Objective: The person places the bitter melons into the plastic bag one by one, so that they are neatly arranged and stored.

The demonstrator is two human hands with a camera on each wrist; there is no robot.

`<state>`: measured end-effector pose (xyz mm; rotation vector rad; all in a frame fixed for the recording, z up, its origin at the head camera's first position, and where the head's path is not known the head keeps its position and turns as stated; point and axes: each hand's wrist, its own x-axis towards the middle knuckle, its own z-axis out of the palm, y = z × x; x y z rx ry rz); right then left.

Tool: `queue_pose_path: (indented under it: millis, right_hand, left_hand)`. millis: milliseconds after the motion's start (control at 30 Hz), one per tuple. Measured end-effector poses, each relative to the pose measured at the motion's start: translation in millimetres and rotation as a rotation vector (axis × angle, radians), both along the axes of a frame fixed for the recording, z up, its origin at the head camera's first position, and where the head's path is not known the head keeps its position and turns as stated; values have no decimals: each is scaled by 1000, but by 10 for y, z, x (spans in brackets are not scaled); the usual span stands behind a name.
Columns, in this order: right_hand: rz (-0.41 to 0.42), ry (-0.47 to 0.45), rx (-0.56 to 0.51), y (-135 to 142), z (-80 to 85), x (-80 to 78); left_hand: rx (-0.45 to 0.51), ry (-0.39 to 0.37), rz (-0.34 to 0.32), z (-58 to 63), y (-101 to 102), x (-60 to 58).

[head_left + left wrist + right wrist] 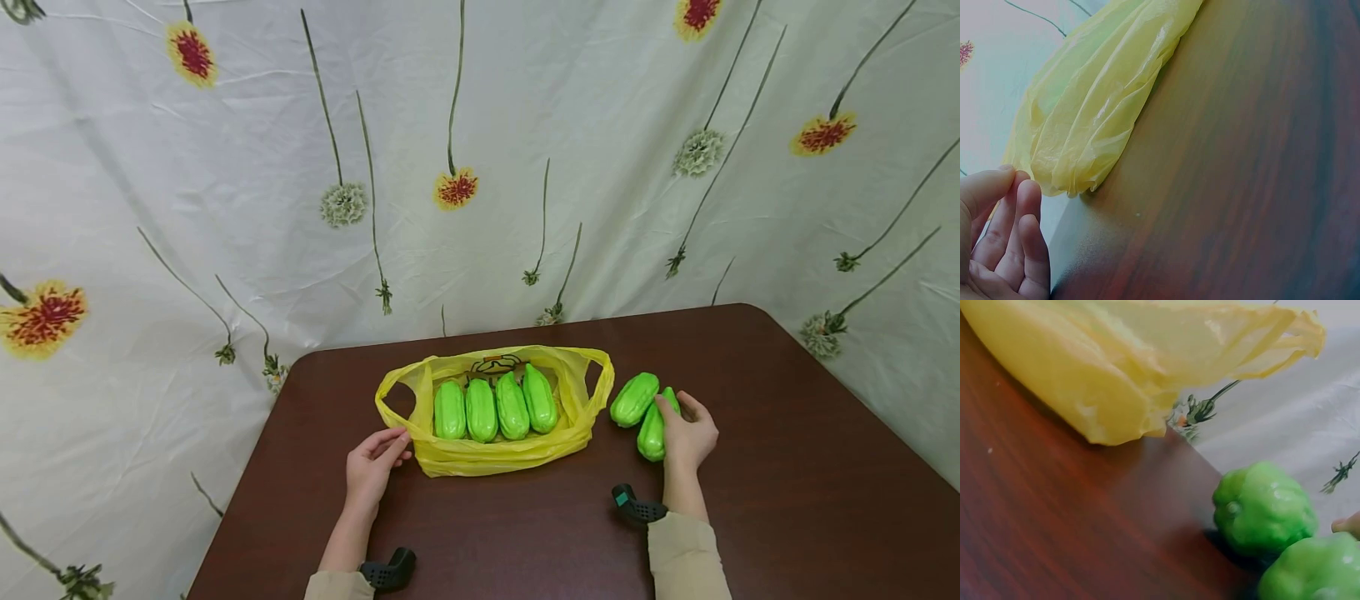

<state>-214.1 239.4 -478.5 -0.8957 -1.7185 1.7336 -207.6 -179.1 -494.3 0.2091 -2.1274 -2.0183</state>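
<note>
A yellow plastic bag [498, 457] lies on the table with its mouth spread wide and a handle loop at each side. Four would be too exact to judge by touch, but several glossy green gourds [482, 410] lie side by side inside it. My left hand [372, 468] pinches the bag's near left edge between thumb and forefinger; the left wrist view shows this pinch on the yellow film [1097, 119]. To the right of the bag, my right hand [688, 433] grips a green gourd [652, 435] from above. Another green gourd [634, 399] lies touching it; both show lumpy ends in the right wrist view.
The dark reddish-brown table [510, 533] has a rounded far right corner. Behind it hangs a white cloth [480, 250] printed with flowers. A black band sits on each wrist, below light beige sleeves [686, 554].
</note>
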Motion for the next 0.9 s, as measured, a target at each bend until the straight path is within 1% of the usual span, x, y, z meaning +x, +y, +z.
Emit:
queue_pose_path:
  millis: [267,467,667,900]
  right_hand:
    - [-7,45,-87,10,125,5]
    - [-8,97,-157,-6,222,13]
    - [-21,136,-181,-36,312,24]
    - [-1,167,-180,-74,424,57]
  left_hand:
    - [0,-1,0,6,-1,2]
    - [2,2,1,17,3,9]
    - [5,3,1,7,1,5]
    - [2,16,4,-4,4,3]
